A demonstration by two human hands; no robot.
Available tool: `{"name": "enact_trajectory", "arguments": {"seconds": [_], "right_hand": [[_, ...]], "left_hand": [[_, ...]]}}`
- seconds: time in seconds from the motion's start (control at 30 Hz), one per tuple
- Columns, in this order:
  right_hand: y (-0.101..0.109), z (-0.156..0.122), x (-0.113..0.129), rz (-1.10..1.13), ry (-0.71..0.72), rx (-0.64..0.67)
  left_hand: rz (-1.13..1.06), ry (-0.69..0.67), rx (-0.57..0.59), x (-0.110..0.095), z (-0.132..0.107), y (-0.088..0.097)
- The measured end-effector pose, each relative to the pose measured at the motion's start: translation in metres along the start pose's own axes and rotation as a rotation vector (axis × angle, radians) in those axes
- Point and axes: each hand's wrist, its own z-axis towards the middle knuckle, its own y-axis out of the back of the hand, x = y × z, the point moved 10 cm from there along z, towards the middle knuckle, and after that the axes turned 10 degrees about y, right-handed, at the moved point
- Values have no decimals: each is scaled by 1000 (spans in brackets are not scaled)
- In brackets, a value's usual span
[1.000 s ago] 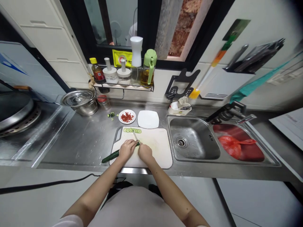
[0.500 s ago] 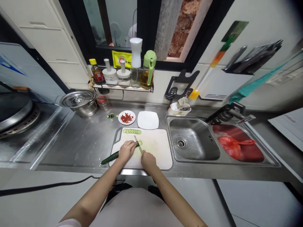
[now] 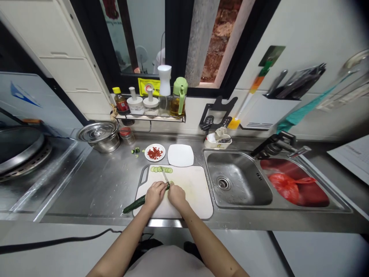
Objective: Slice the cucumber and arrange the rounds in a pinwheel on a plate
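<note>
A dark green cucumber [image 3: 134,204] lies slanting across the left front edge of the white cutting board [image 3: 193,192]. My left hand [image 3: 155,194] is closed over it near its cut end. In my right hand [image 3: 176,195] is a knife [image 3: 165,175], its blade pointing away from me beside the cut end; the handle is hidden in the fist. A row of thin cucumber slices [image 3: 161,169] lies along the board's far edge, and the knife tip reaches close to them. Part of a slice shows near the blade, mostly covered by my hands.
Behind the board stand a plate of chopped red pieces [image 3: 155,153] and a white square plate [image 3: 180,155]. Cucumber scraps [image 3: 137,151] lie left of them. A lidded steel pot [image 3: 99,134] is back left; the sink [image 3: 239,181] is right, with a red bag [image 3: 285,187] in its second basin.
My right hand and the knife have moved slightly left, closer to my left hand. The knife tip now reaches the row of slices. The whole view has tilted upward a little.
</note>
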Motion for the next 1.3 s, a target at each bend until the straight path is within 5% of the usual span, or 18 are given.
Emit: {"name": "enact_trajectory", "arguments": {"seconds": [0.53,0.97,1.3], "right_hand": [[-30,-51,-33,-77,-46,55],[-12,-29,-18,-32,-5,39],[-19,-54,-33,-17,-32,68]], "left_hand": [[-24,17,18,1,1,-2],[0,39,32,2,0,-1],[-4,100,85,4,5,-2]]}}
